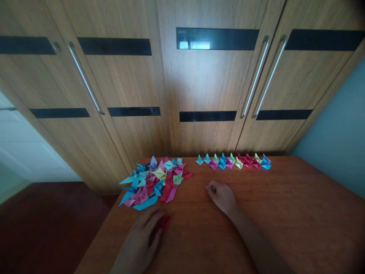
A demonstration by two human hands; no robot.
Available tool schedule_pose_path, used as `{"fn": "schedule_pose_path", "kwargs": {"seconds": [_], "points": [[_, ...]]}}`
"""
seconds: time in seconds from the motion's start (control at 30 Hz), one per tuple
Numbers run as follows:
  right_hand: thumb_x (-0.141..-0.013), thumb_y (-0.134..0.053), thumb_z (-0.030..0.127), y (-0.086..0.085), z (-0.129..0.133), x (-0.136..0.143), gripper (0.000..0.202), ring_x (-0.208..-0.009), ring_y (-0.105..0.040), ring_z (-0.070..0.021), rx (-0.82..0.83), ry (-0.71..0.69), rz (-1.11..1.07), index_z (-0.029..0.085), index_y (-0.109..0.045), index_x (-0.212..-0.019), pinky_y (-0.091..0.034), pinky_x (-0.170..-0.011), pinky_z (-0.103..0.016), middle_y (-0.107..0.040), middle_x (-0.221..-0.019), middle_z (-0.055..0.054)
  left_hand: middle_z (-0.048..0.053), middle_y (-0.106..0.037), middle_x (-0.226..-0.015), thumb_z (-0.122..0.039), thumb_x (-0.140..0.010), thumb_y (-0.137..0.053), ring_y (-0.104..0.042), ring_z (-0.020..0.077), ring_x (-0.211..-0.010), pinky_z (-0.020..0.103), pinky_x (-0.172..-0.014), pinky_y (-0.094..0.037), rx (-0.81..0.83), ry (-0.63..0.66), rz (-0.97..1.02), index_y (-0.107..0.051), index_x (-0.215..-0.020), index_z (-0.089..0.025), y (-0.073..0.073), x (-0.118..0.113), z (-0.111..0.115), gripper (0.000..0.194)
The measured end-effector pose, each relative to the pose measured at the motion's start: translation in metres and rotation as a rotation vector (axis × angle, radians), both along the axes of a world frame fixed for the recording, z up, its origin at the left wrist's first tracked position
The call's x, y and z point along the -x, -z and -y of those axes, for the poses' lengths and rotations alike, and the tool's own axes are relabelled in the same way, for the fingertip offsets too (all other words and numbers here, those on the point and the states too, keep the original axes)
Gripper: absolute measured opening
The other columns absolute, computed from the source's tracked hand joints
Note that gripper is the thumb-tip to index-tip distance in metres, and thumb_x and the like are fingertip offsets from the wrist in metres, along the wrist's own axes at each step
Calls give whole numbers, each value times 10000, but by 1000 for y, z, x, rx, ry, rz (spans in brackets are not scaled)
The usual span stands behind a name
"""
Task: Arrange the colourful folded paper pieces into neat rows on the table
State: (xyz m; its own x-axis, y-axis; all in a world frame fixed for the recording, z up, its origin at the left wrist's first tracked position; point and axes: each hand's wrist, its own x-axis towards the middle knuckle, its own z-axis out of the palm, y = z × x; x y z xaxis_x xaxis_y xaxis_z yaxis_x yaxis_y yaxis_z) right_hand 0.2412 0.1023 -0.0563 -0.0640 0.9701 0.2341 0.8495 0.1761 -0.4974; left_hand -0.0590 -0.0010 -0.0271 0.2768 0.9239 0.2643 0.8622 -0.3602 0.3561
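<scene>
My left hand (140, 241), slightly blurred, is low on the left side of the table with its fingers curled around a small red origami piece (164, 222). Part of that red paper is hidden by the fingers. My right hand (221, 196) rests on the table as a loose fist, with nothing showing in it. Beyond my left hand lies a loose pile of coloured origami pieces (154, 182) in blue, pink, red, yellow and green. Past my right hand, small folded paper boats or stars (229, 162) stand in two rows near the table's back edge.
The reddish-brown wooden table (288, 213) backs onto a wooden wardrobe (208, 83) with metal handles (256, 76) and dark strips. A pale blue wall (336, 125) stands to the right. Dark red floor (51, 224) shows beyond the table's left edge.
</scene>
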Motion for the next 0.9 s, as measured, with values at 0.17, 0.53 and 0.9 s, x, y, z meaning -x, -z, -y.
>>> {"fn": "schedule_pose_path", "kwargs": {"seconds": [0.17, 0.53, 0.9], "points": [[-851, -486, 311, -3, 1, 0, 196, -617, -540, -113, 22, -6, 7, 206, -555, -701, -293, -568, -215, -616, -671, 11, 69, -606, -1157, -275, -819, -509, -608, 243, -998, 388, -863, -504, 34, -127, 47, -590, -1097, -245, 4, 0, -1, 290], [-831, -507, 330, -4, 3, 0, 201, -643, -529, -124, 41, -73, -124, 206, -587, -693, -330, -597, -225, -606, -678, 0, 34, -668, -873, -237, -847, -457, -625, 193, -811, 290, -740, -478, 196, 46, 196, -610, -862, -230, -17, -29, -15, 155], [-743, -590, 520, -25, 12, 13, 364, -568, -472, -100, 197, -309, -882, 176, -622, -859, -371, -526, -214, -541, -645, 16, 40, -650, -857, -231, -840, -461, -612, 193, -819, 320, -766, -469, 52, 75, 507, -594, -880, -201, -25, -98, -75, 142]]}}
